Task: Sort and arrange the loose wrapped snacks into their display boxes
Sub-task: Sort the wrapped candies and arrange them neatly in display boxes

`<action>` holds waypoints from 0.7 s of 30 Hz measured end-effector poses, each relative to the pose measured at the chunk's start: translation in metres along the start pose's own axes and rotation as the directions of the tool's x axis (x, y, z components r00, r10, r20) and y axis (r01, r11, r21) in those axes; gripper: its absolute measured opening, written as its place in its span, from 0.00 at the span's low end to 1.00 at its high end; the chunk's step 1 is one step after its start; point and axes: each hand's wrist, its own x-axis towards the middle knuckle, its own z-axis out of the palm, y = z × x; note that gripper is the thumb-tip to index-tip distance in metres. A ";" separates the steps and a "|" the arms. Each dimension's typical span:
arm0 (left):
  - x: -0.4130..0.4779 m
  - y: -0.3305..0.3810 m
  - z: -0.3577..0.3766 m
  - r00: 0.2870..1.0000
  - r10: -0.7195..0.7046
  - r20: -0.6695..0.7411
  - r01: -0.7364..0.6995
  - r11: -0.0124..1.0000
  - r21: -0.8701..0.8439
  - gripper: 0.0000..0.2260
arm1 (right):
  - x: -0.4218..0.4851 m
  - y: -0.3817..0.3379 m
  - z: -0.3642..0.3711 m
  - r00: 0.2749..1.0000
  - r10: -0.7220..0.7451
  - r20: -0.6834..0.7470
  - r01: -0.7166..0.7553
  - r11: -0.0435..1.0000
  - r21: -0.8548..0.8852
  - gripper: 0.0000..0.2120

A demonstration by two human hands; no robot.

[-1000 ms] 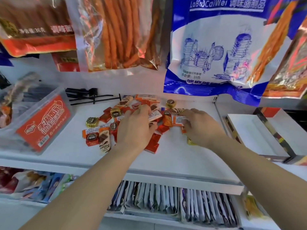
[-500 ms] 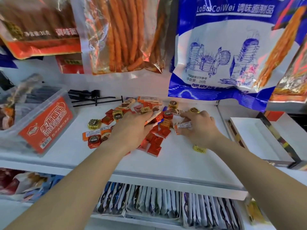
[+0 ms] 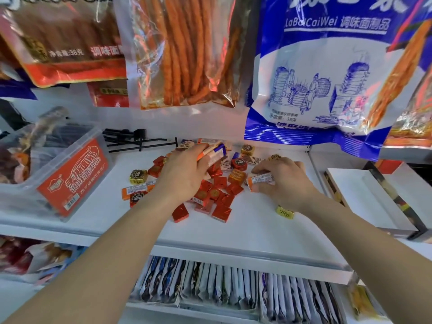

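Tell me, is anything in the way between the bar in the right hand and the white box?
Nothing visible blocks it. The right hand pinches the bar; only bare shelf and the box's own low wall lie between them.

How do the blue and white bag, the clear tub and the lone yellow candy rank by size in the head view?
1. blue and white bag
2. clear tub
3. lone yellow candy
The bag may hang nearer the camera, so its lead over the tub is unsure.
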 end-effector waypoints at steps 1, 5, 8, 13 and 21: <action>-0.001 0.000 -0.005 1.000 -0.023 0.002 0.023 0.999 -0.037 0.19 | -0.002 0.001 0.000 0.999 -0.004 -0.051 0.006 1.000 0.029 0.17; -0.019 -0.001 -0.019 0.979 -0.171 0.115 0.204 0.879 -0.431 0.16 | -0.017 -0.010 -0.009 0.982 0.038 -0.187 0.001 0.979 0.205 0.18; -0.039 0.001 -0.026 0.945 -0.214 0.247 0.315 0.796 -0.517 0.14 | -0.034 -0.025 -0.016 0.991 -0.018 -0.133 0.055 0.959 0.280 0.09; -0.069 0.016 -0.031 0.900 -0.156 0.407 0.413 0.602 -0.683 0.07 | -0.067 -0.048 -0.019 0.996 -0.068 -0.056 0.088 0.829 0.552 0.07; -0.099 0.037 -0.034 0.911 -0.047 0.410 0.351 0.612 -0.709 0.08 | -0.098 -0.044 -0.034 0.995 0.013 -0.095 0.058 0.708 0.703 0.09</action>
